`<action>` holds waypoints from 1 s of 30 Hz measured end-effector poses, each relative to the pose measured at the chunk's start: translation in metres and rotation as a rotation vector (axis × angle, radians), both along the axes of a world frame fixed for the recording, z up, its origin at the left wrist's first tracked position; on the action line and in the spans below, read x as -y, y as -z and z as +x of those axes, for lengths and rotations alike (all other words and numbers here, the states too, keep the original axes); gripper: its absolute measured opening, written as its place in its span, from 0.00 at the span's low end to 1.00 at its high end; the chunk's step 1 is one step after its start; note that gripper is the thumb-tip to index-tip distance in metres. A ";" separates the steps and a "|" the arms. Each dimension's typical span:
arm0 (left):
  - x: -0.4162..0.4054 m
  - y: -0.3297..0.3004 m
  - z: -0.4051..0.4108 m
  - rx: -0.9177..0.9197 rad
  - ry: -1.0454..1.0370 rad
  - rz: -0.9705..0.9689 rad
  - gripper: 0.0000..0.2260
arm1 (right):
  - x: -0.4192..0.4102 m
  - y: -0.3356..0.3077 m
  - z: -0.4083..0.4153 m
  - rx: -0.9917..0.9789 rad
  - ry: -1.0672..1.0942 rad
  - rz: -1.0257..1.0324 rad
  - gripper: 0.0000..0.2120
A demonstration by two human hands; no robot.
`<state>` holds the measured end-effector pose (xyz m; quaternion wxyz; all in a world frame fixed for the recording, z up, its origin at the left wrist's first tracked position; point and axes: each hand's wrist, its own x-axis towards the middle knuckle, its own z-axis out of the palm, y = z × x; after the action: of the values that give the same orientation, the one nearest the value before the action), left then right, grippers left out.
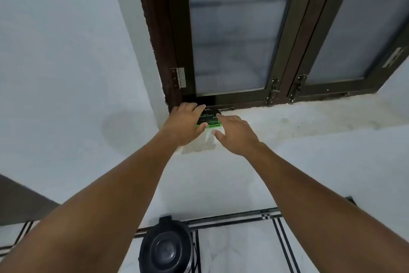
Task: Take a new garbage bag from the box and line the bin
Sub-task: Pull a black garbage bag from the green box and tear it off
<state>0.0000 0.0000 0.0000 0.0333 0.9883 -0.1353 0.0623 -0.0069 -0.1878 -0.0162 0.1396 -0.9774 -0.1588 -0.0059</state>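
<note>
A black and green garbage bag box lies on the white window sill, in its left corner against the dark window frame. My left hand covers the box's left end, fingers over its top and thumb at its near edge. My right hand is at the box's right end, with the index fingertip on its top and the other fingers spread apart. On the floor below stands the black bin, lid closed, close to the wall.
A brown-framed window with frosted panes is shut above the sill. White wall runs left and below the sill. The tiled floor has dark border stripes. A dark panel stands at the left edge.
</note>
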 end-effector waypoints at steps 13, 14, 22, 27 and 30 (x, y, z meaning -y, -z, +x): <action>0.032 0.050 0.068 -0.129 -0.175 0.174 0.32 | 0.010 0.048 0.089 -0.076 0.024 0.132 0.17; 0.035 0.052 0.073 -0.123 -0.196 0.197 0.32 | 0.011 0.050 0.096 -0.090 0.027 0.154 0.16; 0.039 0.044 0.078 -0.048 -0.174 0.053 0.21 | 0.008 0.040 0.117 -0.336 0.162 0.477 0.27; 0.032 0.022 0.079 -0.018 -0.140 -0.022 0.22 | 0.003 0.003 0.125 -0.803 0.282 0.935 0.25; 0.024 0.020 0.081 0.029 -0.104 0.011 0.24 | 0.005 -0.004 0.131 -0.875 0.287 1.084 0.19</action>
<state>0.0810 -0.0245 -0.0195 0.0228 0.9931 -0.0845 0.0775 0.1237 -0.1933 -0.0119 0.6548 -0.6944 0.0673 0.2907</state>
